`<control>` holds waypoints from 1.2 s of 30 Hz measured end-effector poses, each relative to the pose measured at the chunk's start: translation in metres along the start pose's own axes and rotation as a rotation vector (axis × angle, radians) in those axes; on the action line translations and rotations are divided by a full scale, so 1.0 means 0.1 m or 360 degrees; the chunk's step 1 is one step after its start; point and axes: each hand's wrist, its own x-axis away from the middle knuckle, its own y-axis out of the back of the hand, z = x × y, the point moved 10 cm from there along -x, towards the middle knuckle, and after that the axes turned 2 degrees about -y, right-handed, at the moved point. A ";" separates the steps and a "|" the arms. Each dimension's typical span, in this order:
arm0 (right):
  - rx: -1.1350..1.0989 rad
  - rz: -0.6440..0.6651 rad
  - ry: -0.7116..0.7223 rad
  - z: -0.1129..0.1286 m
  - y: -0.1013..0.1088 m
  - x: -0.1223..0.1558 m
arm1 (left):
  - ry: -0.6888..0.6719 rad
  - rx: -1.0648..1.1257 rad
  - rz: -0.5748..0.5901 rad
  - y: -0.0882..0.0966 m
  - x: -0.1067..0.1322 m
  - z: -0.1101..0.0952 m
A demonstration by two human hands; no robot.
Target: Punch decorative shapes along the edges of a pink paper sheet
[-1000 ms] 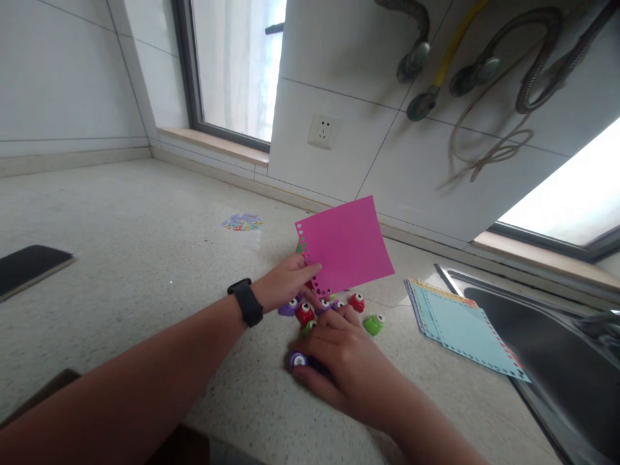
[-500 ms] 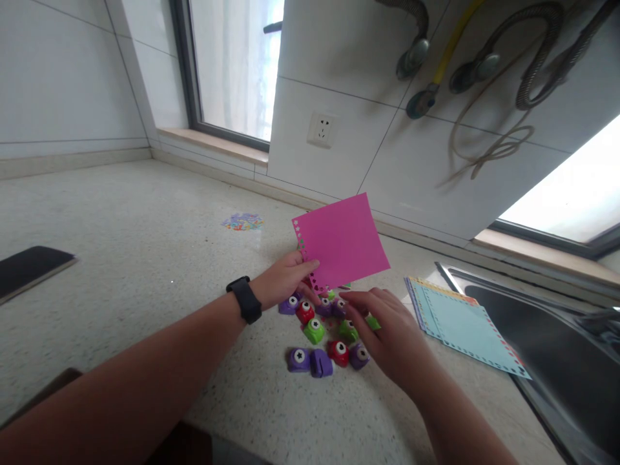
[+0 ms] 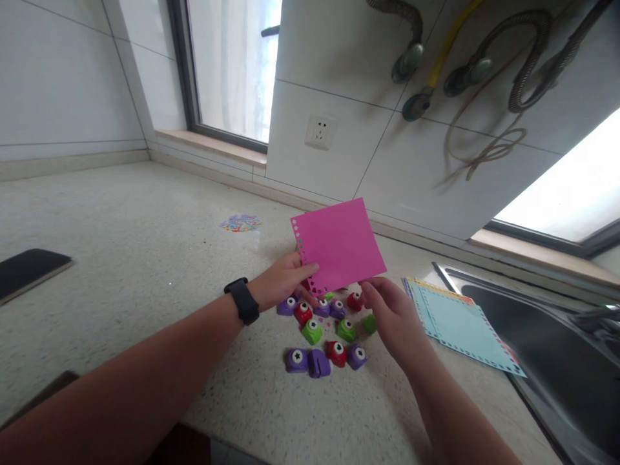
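Observation:
My left hand (image 3: 283,283), with a black watch (image 3: 241,300) on its wrist, pinches the left edge of a pink paper sheet (image 3: 339,244) and holds it tilted above the counter. Small shapes are punched along that edge. My right hand (image 3: 394,316) has risen to the sheet's lower right corner, fingers curled and pinched near it; I cannot tell whether they grip the paper. Under both hands lie several small craft punches (image 3: 322,336) in purple, red and green.
A stack of coloured papers (image 3: 460,323) lies to the right beside a steel sink (image 3: 557,349). A patch of confetti (image 3: 241,223) sits farther back. A dark flat object (image 3: 29,270) lies at the left. Hoses (image 3: 460,58) hang on the tiled wall near a socket (image 3: 320,131).
My right hand lifted off the punches on the counter and moved up and right to the pink sheet's lower corner. The punches now show uncovered. My left hand kept holding the sheet.

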 end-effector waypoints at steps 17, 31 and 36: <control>-0.0381 -0.0263 0.0068 -0.05 0.19 -0.06 | 0.0093 -0.0294 0.0060 -0.03 0.06 0.00; 0.0688 0.0008 0.0402 -0.01 0.13 -0.15 | -0.0094 -0.0523 -0.0332 0.23 0.05 -0.26; 0.0752 0.0368 0.0814 0.32 -0.25 0.09 | -0.0137 -0.0524 -0.0440 0.30 0.07 -0.32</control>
